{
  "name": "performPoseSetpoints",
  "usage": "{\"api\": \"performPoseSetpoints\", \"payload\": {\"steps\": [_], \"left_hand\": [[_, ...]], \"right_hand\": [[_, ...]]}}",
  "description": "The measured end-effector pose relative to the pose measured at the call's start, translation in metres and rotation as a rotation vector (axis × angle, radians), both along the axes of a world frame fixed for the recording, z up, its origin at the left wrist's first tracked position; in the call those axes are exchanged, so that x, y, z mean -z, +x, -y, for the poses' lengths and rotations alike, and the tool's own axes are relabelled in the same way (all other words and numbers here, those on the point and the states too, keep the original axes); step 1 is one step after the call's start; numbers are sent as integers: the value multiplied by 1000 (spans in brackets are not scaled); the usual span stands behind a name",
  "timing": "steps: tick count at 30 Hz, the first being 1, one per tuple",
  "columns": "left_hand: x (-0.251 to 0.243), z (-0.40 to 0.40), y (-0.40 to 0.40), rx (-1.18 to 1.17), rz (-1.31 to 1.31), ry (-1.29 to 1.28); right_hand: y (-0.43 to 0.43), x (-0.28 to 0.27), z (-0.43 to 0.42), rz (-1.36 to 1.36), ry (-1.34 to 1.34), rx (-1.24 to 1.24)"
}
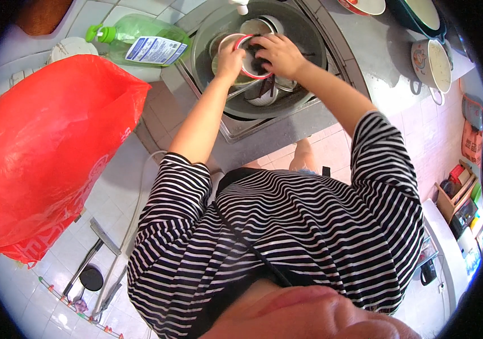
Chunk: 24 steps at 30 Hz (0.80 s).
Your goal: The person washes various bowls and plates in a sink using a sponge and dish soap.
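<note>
My left hand [230, 62] grips the edge of a bowl with a red rim [255, 74], tilted over a large grey basin [207, 29]. Inside that bowl my right hand [281, 55] presses something dark, perhaps a scrubbing pad, with bent fingers; the pad is mostly hidden. More dishes lie in the basin: a white bowl [272, 24] beyond my hands, another round dish at the left, and a pale bowl [263, 98] nearer me with dark utensils [267, 87] across it. The basin sits in a metal-rimmed sink [233, 133]. A white tap spout [242, 7] hangs above its far edge.
A green pump bottle of liquid soap [148, 42] lies left of the basin. A large red plastic bag [55, 148] fills the left side. On the grey counter [364, 51] at the right are a dark green pot [419, 19], a white handled pot [432, 65] and a red-patterned bowl [364, 6].
</note>
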<state>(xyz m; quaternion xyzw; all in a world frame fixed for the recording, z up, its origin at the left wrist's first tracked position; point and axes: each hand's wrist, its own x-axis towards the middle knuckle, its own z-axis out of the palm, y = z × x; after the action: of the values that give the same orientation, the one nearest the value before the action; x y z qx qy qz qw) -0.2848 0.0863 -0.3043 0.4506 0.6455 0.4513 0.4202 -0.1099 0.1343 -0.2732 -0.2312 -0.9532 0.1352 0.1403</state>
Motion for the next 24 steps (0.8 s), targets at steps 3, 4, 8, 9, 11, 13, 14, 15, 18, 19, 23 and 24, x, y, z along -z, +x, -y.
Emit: {"api": "performPoseSetpoints", "payload": {"steps": [3,4,8,9,11,13,14,15,18,19,23,24], "left_hand": [[-21,-12,10,14,220,-312],[-15,-14,1,38,236,-351],[4,-6,-1,67,57,-143],[6,-4,3,24,37,-118],[5,-2,11,2,-24,-68],[16,5,2,-109,-36,25],[19,10,-4,-113,-110,58],[20,11,-4,-104,-109,59],[16,9,7,-128,262,34],[12,7,10,-122,263,32],[13,7,6,-113,361,-74],[16,8,3,-89,245,-32]], "right_hand": [[1,4,-27,-127,225,-257],[-4,5,-25,-131,197,-231],[-8,23,5,-3,149,41],[-9,24,18,35,70,147],[-17,19,30,199,-145,274],[-40,-5,31,443,-593,332],[-47,-15,29,395,-772,347],[-45,-4,30,392,-773,356],[-37,31,36,-518,-1187,283],[-36,37,33,-521,-1188,289],[-37,39,25,-447,-375,154],[-39,37,26,-272,-310,255]]}}
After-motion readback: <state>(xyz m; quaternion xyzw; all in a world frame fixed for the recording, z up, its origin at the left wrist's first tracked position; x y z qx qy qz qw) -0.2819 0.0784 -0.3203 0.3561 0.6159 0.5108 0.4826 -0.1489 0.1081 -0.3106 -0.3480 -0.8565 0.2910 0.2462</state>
